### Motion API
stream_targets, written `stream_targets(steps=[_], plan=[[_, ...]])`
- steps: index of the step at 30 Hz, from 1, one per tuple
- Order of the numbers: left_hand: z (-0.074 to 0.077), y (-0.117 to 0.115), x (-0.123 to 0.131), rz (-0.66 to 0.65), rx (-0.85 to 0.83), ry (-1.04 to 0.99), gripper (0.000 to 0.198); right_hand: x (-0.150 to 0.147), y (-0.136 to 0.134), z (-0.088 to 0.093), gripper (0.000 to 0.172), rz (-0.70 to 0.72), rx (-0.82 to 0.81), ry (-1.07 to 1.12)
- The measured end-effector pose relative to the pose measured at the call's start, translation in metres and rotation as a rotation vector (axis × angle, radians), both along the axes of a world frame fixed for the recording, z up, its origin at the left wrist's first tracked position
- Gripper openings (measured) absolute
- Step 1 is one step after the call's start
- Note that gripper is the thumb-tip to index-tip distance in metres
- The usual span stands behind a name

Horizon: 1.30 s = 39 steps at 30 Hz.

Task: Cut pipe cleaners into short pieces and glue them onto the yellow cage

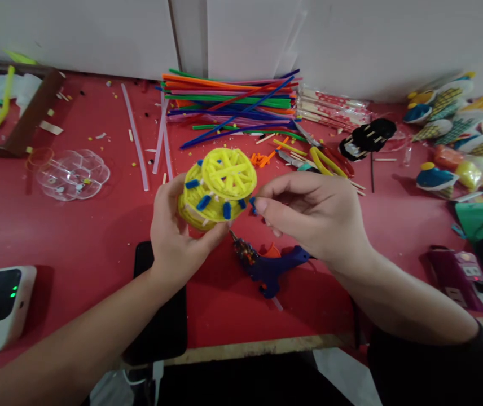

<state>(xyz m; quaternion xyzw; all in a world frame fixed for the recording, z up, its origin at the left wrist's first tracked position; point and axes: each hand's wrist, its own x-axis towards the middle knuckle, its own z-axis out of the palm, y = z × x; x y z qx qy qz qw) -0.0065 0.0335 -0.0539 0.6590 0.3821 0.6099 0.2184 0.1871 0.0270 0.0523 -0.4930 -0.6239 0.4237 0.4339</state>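
Note:
My left hand [184, 239] is wrapped round a yellow pipe-cleaner craft piece [220, 186], held above the red table. Its round top has spokes like a wheel, and short blue pieces stick out around its side. Close to its right side, my right hand [313, 211] pinches a small blue pipe-cleaner piece [254, 205] between thumb and forefinger. Below the hands lies a dark blue glue gun [271, 270] with an orange trigger, its nozzle pointing up and left. A black phone [161, 316] rests under my left forearm.
Behind my hands lies a pile of coloured pipe cleaners [233, 101]. Pliers [330, 160], sticks and orange scraps [260, 160] are scattered nearby. A clear flower-shaped tray [74, 175] and a white device [2, 307] are left; a purple power strip [464, 279] is right.

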Motion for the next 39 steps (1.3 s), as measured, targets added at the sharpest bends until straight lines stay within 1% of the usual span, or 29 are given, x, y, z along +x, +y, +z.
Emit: stream_targets(steps=[5, 12, 16, 21, 28, 33, 39], plan=[[-0.002, 0.000, -0.002, 0.039, 0.021, 0.063, 0.091, -0.002, 0.000, -0.002, 0.012, -0.049, 0.026, 0.013], [-0.003, 0.002, -0.001, 0.020, 0.048, 0.029, 0.089, -0.007, -0.002, -0.008, 0.012, -0.061, 0.101, -0.013], [-0.004, 0.002, 0.000, 0.013, 0.039, 0.021, 0.090, -0.008, -0.004, -0.010, 0.013, -0.085, 0.171, -0.055], [-0.003, 0.002, 0.000, 0.024, 0.058, 0.032, 0.091, -0.007, -0.005, -0.010, 0.013, -0.085, 0.200, -0.138], [-0.003, 0.002, -0.001, 0.024, 0.075, 0.064, 0.091, -0.007, -0.004, -0.011, 0.015, -0.071, 0.249, -0.160], [-0.005, 0.002, -0.002, 0.031, 0.072, 0.065, 0.093, -0.007, -0.004, -0.011, 0.015, -0.044, 0.252, -0.156], [-0.004, 0.001, 0.001, -0.006, 0.030, 0.009, 0.088, -0.004, -0.005, -0.011, 0.012, -0.016, 0.201, -0.080]])
